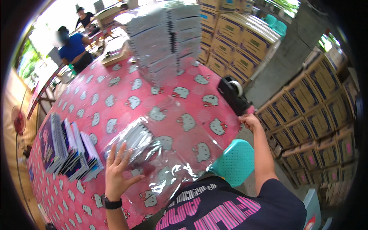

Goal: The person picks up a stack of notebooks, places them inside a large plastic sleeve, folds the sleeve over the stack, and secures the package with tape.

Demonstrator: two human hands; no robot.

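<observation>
My left hand (119, 168), with a black band on its wrist, lies with fingers spread over the near end of a wire-bound notebook bundle (135, 137). Clear plastic film (184, 147) covers the bundle and spreads loosely across the table to its right. My right arm reaches out to the table's right edge. There my right hand (251, 121) is closed at the front end of a black tape dispenser (230, 94) carrying a pale roll; whatever is between the fingers is too small to make out.
Dark-covered spiral notebooks (57, 143) stand in leaning piles at the left. Tall notebook stacks (153, 46) rise at the table's far side. A green stool (237, 163) touches the near right edge. Carton stacks (306, 107) and a concrete pillar (281, 57) stand right; two people (74, 48) work far left.
</observation>
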